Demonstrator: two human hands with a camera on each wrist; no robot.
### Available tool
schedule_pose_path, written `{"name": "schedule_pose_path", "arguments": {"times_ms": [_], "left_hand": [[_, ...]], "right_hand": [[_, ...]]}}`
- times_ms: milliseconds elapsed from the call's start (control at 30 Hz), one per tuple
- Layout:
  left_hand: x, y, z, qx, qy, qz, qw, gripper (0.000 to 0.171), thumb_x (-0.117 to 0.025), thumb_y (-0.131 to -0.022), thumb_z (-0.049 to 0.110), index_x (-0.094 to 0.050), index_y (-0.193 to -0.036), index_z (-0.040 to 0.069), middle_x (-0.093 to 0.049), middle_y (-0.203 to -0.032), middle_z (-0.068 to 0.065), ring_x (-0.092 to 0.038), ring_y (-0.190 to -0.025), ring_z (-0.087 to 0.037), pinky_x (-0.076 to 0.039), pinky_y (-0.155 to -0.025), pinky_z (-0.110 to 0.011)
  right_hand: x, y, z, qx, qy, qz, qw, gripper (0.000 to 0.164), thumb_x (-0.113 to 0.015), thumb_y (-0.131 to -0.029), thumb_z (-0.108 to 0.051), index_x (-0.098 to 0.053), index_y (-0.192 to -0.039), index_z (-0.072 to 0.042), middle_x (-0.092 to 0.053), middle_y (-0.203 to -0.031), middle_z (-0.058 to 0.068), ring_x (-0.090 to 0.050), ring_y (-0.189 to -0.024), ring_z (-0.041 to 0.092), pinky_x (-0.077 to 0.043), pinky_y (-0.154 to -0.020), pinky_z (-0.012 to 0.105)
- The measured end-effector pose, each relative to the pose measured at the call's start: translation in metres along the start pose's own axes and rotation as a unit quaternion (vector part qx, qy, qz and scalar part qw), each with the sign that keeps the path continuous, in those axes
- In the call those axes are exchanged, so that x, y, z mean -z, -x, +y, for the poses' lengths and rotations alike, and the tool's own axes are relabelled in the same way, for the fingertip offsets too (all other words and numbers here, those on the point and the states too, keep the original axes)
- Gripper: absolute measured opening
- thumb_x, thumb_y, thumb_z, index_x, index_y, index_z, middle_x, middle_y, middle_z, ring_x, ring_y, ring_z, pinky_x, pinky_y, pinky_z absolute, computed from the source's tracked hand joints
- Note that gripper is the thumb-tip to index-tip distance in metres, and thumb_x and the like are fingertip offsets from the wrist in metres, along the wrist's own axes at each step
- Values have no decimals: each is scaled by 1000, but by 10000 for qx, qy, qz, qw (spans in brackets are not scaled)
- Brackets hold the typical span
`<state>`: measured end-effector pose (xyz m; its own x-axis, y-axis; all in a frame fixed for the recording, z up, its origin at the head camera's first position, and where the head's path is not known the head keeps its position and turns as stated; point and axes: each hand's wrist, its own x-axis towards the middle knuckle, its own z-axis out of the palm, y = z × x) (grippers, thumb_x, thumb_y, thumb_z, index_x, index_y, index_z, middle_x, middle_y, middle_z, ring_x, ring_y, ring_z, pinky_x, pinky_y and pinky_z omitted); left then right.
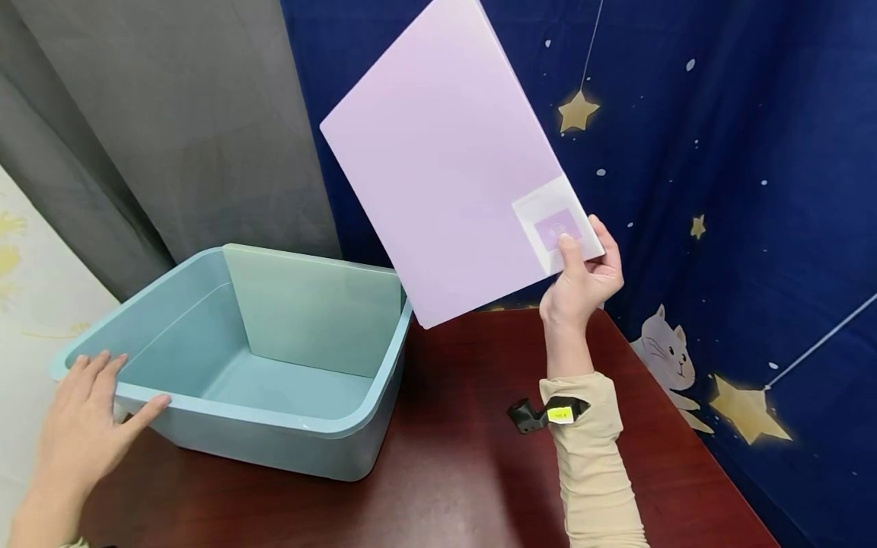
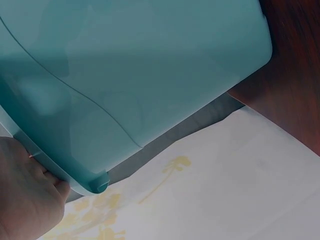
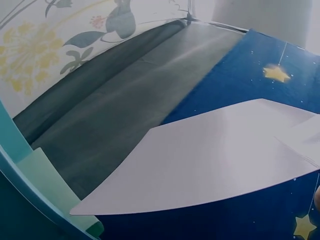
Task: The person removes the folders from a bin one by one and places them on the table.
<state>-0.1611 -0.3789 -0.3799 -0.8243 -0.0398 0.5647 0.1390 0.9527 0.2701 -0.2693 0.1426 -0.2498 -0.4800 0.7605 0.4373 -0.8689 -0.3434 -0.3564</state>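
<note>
A lilac folder (image 1: 445, 160) with a pale label patch in one corner is held up in the air, tilted. My right hand (image 1: 582, 278) pinches that labelled corner, thumb on the front and fingers behind. At the left, my left hand (image 1: 89, 418) rests on the near left rim of a blue plastic tub (image 1: 274, 449), fingers over the edge and thumb along the rim. Inside the tub, a pale green folder (image 1: 315, 312) stands against the far wall. The lilac folder's lower corner is close to the tub's right rim; I cannot tell if they touch.
The tub stands on a dark red wooden table (image 1: 466, 457). Behind hang a grey curtain (image 1: 205, 114) and a navy curtain (image 1: 754, 190) with stars and a cat. A white cloth (image 1: 41, 342) with yellow prints is at the left. The right sleeve bears a black wrist camera (image 1: 544, 415).
</note>
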Motion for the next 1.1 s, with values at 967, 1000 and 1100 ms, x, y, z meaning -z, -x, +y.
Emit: {"name": "schedule_pose_path", "arguments": {"times_ms": [967,1000,1100], "left_hand": [[0,0,1,84,-126,-168,9997,83,-58,-81,46,-31,-130,-16,-24,-135,-38,-4,-135,-42,3,-112,-44],[0,0,1,84,-127,-164,9997,83,-58,-81,46,-31,-130,-16,-24,-135,-38,-4,-135,-42,3,-112,-44],[0,0,1,76,-133,-153,9998,84,-58,-81,46,-31,-130,-16,-24,-135,-38,-4,-135,-42,3,-112,-44]], "right_hand": [[49,-9,-10,142,361,115,9992,32,-57,-66,23,-65,-93,8,-62,-89,21,-62,-81,29,-54,-65,31],[51,-9,-11,135,384,103,9991,31,-58,-67,23,-65,-93,8,-62,-90,20,-62,-82,29,-54,-66,30],[56,-7,-11,167,550,27,9983,31,-59,-67,22,-65,-94,8,-63,-90,19,-62,-82,27,-54,-67,30]]}}
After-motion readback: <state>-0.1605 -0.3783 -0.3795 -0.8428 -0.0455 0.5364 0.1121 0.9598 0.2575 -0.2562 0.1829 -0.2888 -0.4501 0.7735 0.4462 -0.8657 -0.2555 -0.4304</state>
